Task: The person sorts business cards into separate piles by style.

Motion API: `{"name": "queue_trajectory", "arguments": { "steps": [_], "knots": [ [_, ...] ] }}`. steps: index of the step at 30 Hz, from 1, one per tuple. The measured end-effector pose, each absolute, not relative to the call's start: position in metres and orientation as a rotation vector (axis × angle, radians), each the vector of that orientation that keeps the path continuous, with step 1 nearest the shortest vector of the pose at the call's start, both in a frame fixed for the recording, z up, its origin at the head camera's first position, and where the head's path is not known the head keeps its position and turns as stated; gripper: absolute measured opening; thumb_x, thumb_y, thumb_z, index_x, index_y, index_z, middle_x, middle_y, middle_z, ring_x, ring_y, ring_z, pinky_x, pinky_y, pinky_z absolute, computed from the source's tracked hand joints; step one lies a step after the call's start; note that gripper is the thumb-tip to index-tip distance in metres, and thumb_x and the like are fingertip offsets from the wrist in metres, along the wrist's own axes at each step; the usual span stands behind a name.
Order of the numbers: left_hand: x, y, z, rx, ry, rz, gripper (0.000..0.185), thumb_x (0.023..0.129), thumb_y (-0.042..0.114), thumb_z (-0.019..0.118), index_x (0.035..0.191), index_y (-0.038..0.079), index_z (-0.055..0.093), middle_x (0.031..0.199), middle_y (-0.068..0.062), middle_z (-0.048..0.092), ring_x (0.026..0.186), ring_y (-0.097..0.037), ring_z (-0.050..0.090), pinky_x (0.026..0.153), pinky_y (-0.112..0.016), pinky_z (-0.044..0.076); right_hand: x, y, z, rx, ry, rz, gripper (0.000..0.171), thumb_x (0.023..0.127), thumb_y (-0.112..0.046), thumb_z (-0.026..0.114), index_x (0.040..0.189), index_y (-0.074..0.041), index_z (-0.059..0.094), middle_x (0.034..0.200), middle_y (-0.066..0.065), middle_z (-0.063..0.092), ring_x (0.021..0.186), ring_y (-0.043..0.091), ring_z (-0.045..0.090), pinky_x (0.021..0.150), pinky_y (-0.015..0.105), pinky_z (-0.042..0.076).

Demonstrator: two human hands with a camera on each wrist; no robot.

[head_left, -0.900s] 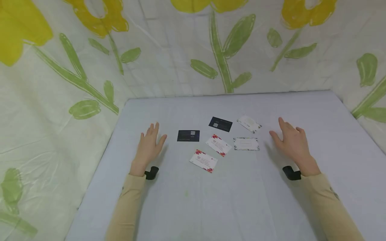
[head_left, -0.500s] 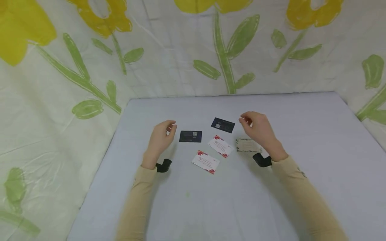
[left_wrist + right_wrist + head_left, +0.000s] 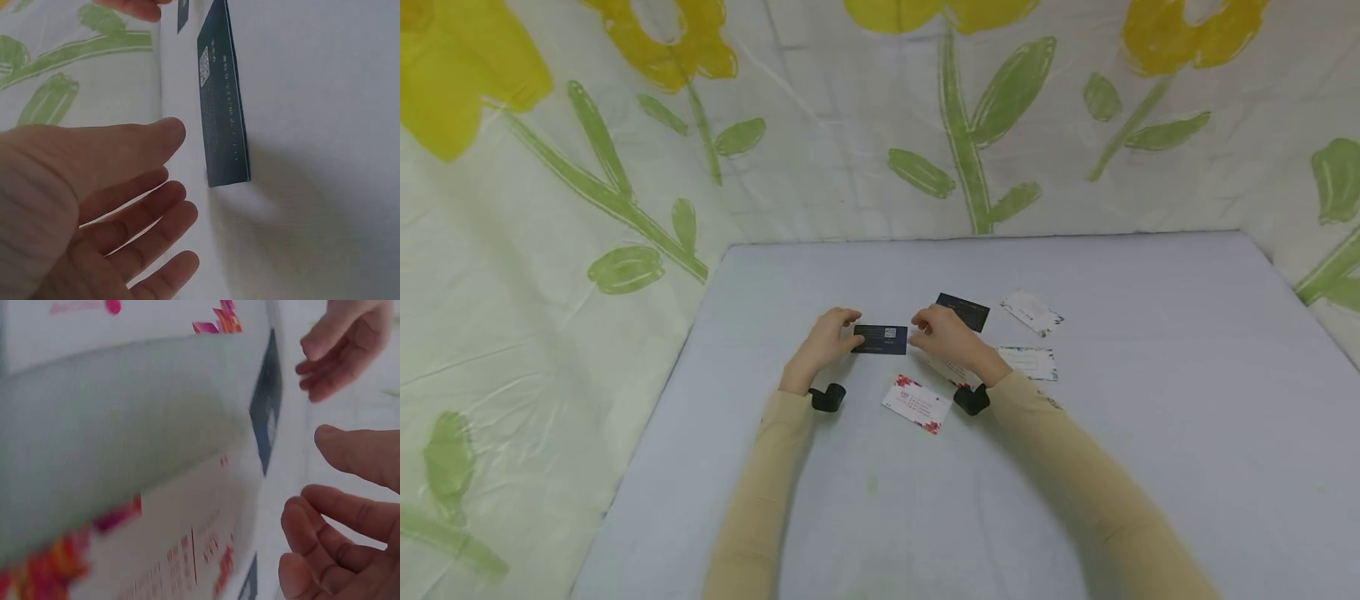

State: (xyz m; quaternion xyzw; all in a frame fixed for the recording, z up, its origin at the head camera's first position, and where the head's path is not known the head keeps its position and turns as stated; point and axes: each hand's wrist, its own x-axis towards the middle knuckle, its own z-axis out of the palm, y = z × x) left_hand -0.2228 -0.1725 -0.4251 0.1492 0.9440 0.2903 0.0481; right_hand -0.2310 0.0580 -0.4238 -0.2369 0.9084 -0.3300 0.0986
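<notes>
A dark business card (image 3: 880, 340) with a small QR code lies on the white table between the two hands. My left hand (image 3: 830, 343) is at its left end, thumb and fingers spread apart; the left wrist view shows a gap between the thumb (image 3: 144, 144) and the card (image 3: 224, 119). At the card's right end is my right hand (image 3: 955, 337), fingers loosely bent and holding nothing. The right hand partly covers a second dark card (image 3: 966, 312) and a white card with red flowers (image 3: 957, 372). Another red-flowered card (image 3: 917, 404) lies nearer the front.
To the right lie two white cards with leafy edges, one farther back (image 3: 1032, 312) and one nearer (image 3: 1030, 363). A flower-printed cloth (image 3: 850, 167) hangs behind the table (image 3: 880, 517). Each wrist carries a black camera mount (image 3: 827, 397).
Both hands have come inward from the sides to the left dark card, the right hand travelling farther leftward across the other cards. The cards keep their places on the table.
</notes>
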Motion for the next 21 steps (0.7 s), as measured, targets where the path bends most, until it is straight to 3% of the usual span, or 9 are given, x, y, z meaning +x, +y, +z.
{"name": "queue_trajectory", "arguments": {
  "steps": [6, 16, 21],
  "knots": [
    [-0.232, -0.171, -0.431, 0.531, 2.847, 0.751, 0.052, 0.082, 0.011, 0.069, 0.127, -0.008, 0.05, 0.122, -0.022, 0.051, 0.114, -0.034, 0.047, 0.099, -0.042, 0.035, -0.239, 0.035, -0.435, -0.71, 2.719, -0.774, 0.055, 0.086, -0.028, 0.067, 0.127, 0.005, 0.051, 0.118, 0.019, 0.05, 0.105, 0.028, 0.049, 0.09, 0.039, 0.043],
    [-0.238, -0.17, -0.435, 0.52, 2.834, 0.75, 0.042, 0.079, 0.011, 0.073, 0.116, -0.003, 0.058, 0.116, -0.017, 0.054, 0.11, -0.031, 0.047, 0.098, -0.04, 0.035, -0.241, 0.029, -0.438, -0.717, 2.766, -0.751, 0.047, 0.081, -0.025, 0.071, 0.117, 0.003, 0.058, 0.109, 0.016, 0.05, 0.097, 0.025, 0.048, 0.086, 0.037, 0.042],
    [-0.238, -0.17, -0.434, 0.46, 2.837, 0.857, 0.039, 0.077, 0.008, 0.074, 0.112, -0.004, 0.059, 0.11, -0.017, 0.054, 0.1, -0.029, 0.05, 0.092, -0.039, 0.04, -0.242, 0.027, -0.44, -0.666, 2.742, -0.833, 0.044, 0.081, -0.022, 0.072, 0.115, 0.001, 0.057, 0.107, 0.016, 0.047, 0.092, 0.023, 0.047, 0.084, 0.036, 0.043]
  ]
}}
